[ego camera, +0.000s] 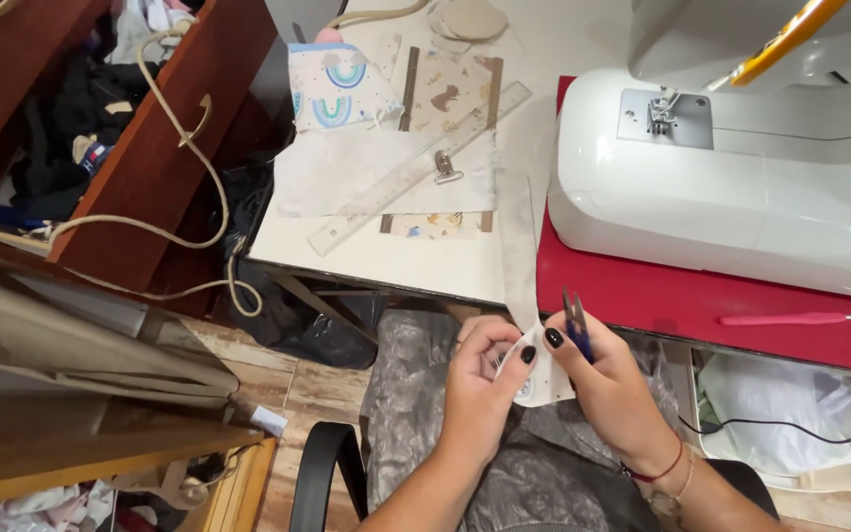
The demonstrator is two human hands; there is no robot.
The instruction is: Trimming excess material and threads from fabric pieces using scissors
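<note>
**Both hands on a small fabric piece at the table edge**

My left hand and right hand meet over my lap, just below the front edge of the table. Between them I hold a small white fabric piece; the left thumb and fingers are closed on its left side, the right thumb presses on its upper edge. A narrow white strip runs up from the piece and lies over the table edge. My right hand is also closed around blue snips, whose blades point upward, slightly parted, just beside the strip.

On the table, to my left, lie a clear ruler set diagonally, a metal clip touching it, a white cloth beneath them, and patterned fabric with rainbow print farther back. To my right a white sewing machine stands on a red mat; a pink tool lies on the mat near its front edge. At far left a dark wooden drawer hangs open, with a beige cord looping out of it. Grey fabric covers my lap.
</note>
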